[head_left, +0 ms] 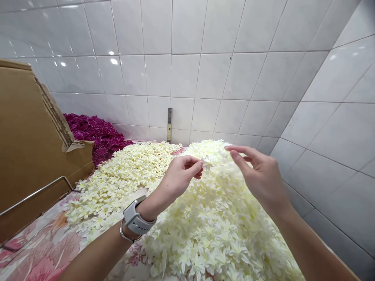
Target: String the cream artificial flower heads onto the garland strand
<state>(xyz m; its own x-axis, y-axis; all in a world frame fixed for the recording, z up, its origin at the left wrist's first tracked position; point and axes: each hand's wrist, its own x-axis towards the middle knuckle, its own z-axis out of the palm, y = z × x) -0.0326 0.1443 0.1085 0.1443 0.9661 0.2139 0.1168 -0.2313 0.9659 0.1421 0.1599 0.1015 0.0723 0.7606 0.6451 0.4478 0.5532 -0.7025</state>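
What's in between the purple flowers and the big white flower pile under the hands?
Another pile, of creamy flowers, lies between the purple flowers and the big white flower pile. The head view shows it.

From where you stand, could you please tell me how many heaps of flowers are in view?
3: a purple heap partly behind the cardboard, a yellowish heap beside that, and a white heap below the right hand. The cardboard may hide more.

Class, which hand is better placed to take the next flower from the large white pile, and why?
Probably the right hand: both are near the large white pile, but it looks free, while the left hand pinches a white flower.
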